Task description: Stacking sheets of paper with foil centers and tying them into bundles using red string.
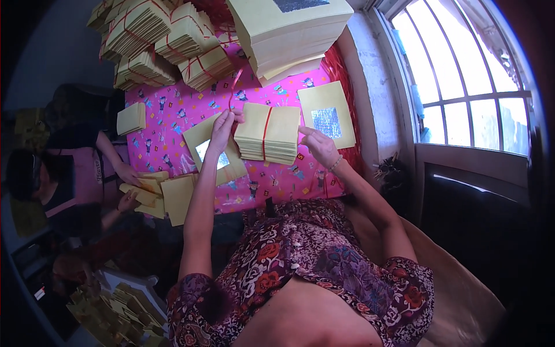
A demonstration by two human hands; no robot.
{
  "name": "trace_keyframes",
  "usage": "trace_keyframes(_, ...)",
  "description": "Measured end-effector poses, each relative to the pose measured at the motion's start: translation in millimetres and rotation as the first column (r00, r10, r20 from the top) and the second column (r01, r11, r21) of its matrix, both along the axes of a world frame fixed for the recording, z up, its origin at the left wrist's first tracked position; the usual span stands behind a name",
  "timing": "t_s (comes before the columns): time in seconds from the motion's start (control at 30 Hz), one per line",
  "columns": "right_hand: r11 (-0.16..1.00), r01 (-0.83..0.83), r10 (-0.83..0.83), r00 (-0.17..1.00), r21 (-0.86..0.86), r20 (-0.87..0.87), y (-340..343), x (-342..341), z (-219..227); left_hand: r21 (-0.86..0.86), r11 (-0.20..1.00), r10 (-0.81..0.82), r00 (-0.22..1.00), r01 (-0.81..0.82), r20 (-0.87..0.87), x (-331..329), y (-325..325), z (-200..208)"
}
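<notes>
A bundle of pale yellow folded paper pieces (283,130), perhaps envelopes, lies before me with a red band across its middle. At the bundle's left edge my left hand (221,132) is closed in a pinch on a red plastic ribbon (233,89), which runs upward from the fingers. My right hand (319,146) is by the bundle's right edge, its fingers drawn together; anything between them is too small to make out. Partly under the left forearm and the bundle lies a yellow sheet (232,165) with a silvery rectangle. A similar sheet (347,110) lies to the right.
The table has a pink patterned cover (167,121). Tied paper bundles (139,29) are heaped at the far left, and a tall paper stack (289,40) stands behind. Leftward, another person's hands (127,173) handle yellow papers (149,194). A barred window (462,75) is at right.
</notes>
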State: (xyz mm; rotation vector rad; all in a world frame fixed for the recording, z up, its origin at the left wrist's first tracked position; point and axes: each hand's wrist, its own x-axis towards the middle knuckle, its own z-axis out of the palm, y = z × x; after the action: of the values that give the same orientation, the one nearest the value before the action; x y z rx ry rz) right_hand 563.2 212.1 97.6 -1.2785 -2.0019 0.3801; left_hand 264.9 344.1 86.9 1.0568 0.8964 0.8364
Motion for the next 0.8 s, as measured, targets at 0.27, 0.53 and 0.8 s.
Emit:
trace_keyframes(0.27, 0.990, -0.121, 0.136, 0.960, -0.075, 0.246, -2.6, 8.9, -13.1, 0.273, 0.886, -0.098, 0.726, 0.375, -0.681, 8.4, -17.9, 30.6)
trace_keyframes(0.53, 0.949, -0.119, 0.234, 0.888, -0.292, 0.397, 25.2, 32.8, 23.4, 0.500, 0.592, 0.059, 0.585, 0.632, -0.809, 69.0, -53.4, 34.1)
trace_keyframes(0.8, 0.924, -0.050, 0.223, 0.875, -0.379, 0.430, 63.5, 23.5, 80.1, 0.462, 0.809, 0.091, 0.699, 0.363, -0.709, 110.9, -71.6, 18.3)
